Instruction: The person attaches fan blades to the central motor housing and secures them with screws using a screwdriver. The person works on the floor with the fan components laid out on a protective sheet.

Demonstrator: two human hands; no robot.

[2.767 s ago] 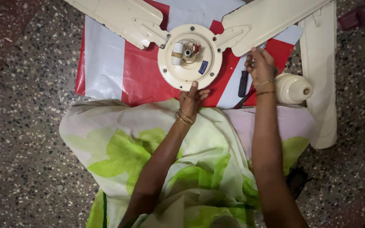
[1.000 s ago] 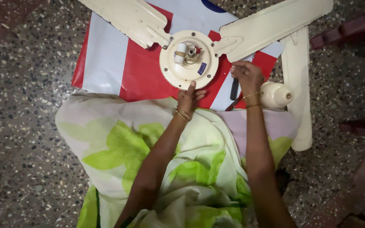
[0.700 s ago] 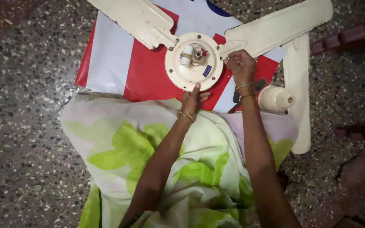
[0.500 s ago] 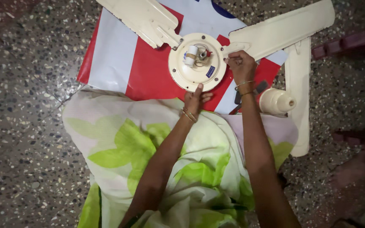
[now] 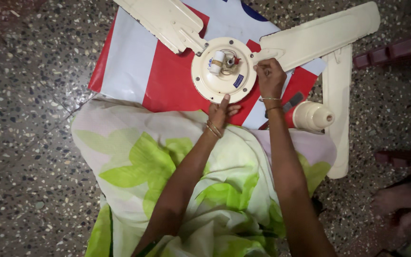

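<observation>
Both hands on a cream ceiling fan laid on the floor.
The left hand (image 5: 220,110) presses open fingers on the near rim of the motor (image 5: 223,70); the right hand (image 5: 270,77) is curled at a blade (image 5: 320,34) bracket, its hold unclear. The fan lies on a red-and-white sheet (image 5: 167,76), a cream cup (image 5: 312,116) nearby.

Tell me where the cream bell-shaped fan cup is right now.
In the head view, the bell-shaped cup lies on its side right of the right hand, beside a loose fan blade.
</observation>
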